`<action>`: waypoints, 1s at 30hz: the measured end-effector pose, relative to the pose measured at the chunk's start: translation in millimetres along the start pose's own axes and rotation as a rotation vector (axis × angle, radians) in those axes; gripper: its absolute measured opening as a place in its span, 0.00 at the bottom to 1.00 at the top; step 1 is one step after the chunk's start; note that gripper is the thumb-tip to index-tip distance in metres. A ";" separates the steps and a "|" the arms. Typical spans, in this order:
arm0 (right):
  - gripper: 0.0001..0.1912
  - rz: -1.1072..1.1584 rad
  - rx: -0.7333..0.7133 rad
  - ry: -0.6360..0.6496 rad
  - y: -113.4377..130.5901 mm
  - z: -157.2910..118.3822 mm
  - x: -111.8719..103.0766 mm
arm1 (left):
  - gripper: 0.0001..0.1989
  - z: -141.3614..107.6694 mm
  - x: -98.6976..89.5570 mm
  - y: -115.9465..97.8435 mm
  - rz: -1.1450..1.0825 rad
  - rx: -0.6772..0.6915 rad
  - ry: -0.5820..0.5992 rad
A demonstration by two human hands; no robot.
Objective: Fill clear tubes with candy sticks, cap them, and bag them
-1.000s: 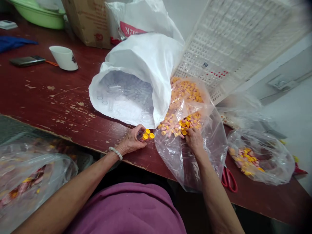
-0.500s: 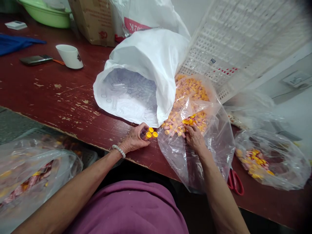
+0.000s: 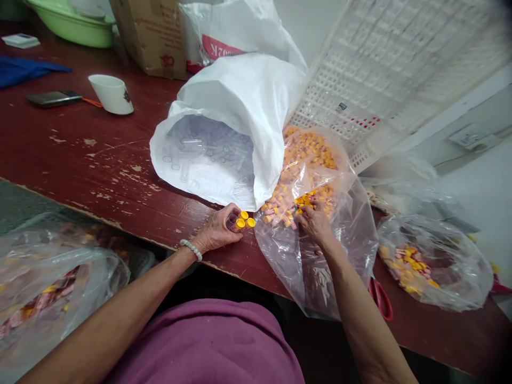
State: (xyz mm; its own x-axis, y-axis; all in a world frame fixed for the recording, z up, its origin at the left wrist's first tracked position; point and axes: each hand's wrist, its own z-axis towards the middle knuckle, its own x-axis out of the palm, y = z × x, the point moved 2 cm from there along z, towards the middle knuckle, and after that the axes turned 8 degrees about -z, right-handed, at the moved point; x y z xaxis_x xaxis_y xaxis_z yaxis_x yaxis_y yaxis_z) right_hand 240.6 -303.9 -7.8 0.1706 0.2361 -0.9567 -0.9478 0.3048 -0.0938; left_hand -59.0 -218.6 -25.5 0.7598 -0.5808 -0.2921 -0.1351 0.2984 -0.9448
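Here, chipped table [image 3: 104, 149], pale wall [image 3: 482, 186] (left hand [image 3: 216, 230] around tubes [image 3: 241, 222]; right hand [image 3: 317, 224], hold unclear).

On the table [image 3: 80, 160] before me I record red paint worn through in pale patches. To my left I observe a white cup [image 3: 110, 96] with a dark motif; near it, what looks like a phone [image 3: 52, 99], its orange cord [image 3: 92, 102] running toward the cup. Beyond these: a blue cloth [image 3: 28, 71], a flat white object [image 3: 21, 41] I cannot identify, a green basin [image 3: 76, 33] and a printed cardboard box [image 3: 150, 40]. To my right I find a slotted white crate [image 3: 384, 69], a wall socket [image 3: 470, 136] and scissors [image 3: 384, 302], only red handles visible.
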 end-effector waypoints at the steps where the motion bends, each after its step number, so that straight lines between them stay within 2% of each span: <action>1: 0.13 0.073 0.056 -0.061 -2.5 -2.5 -1.8 | 0.18 0.0 0.1 0.0 0.002 -0.002 -0.002; 3: 0.14 0.279 0.196 -0.140 -5.9 -10.0 -6.5 | 0.18 0.1 0.3 0.0 0.005 -0.009 -0.004; 6: 0.21 0.661 0.345 -0.165 4.4 -21.8 -18.6 | 0.19 0.1 0.3 -0.1 0.006 -0.015 -0.007; 9: 0.19 1.002 0.354 -0.225 42.9 -27.5 -39.7 | 0.18 -0.1 0.6 -0.8 0.012 0.003 -0.006; 12: 0.14 1.216 0.263 -0.249 100.5 -28.0 -59.3 | 0.17 -0.3 0.5 -3.0 0.018 0.024 -0.017; 15: 0.08 1.183 0.112 -0.226 152.5 -30.0 -66.7 | 0.16 -0.4 -0.3 -5.4 0.017 0.029 -0.016; 18: 0.06 1.013 0.007 -0.237 179.4 -35.3 -62.6 | 0.15 0.0 -1.4 -6.1 0.032 0.031 -0.011; 23: 0.03 0.892 -0.188 -0.180 182.5 -38.3 -63.5 | 0.13 0.3 -1.3 -5.7 0.043 0.068 -0.018; 28: 0.07 0.817 -0.120 -0.395 168.8 -32.0 -90.6 | 0.16 -1.2 -0.8 -8.5 0.019 0.061 -0.018; 30: 0.10 0.725 -0.153 -0.427 170.8 -33.8 -94.4 | 0.16 -1.6 -1.3 -9.0 0.005 0.060 -0.022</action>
State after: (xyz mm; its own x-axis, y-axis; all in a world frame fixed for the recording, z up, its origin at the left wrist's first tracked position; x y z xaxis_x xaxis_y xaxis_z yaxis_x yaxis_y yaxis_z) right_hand 53.5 -305.3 57.2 -0.4345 0.6615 -0.6113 -0.8823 -0.1765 0.4363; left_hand -59.8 -221.8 -16.8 0.7733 -0.5626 -0.2924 -0.1010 0.3459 -0.9328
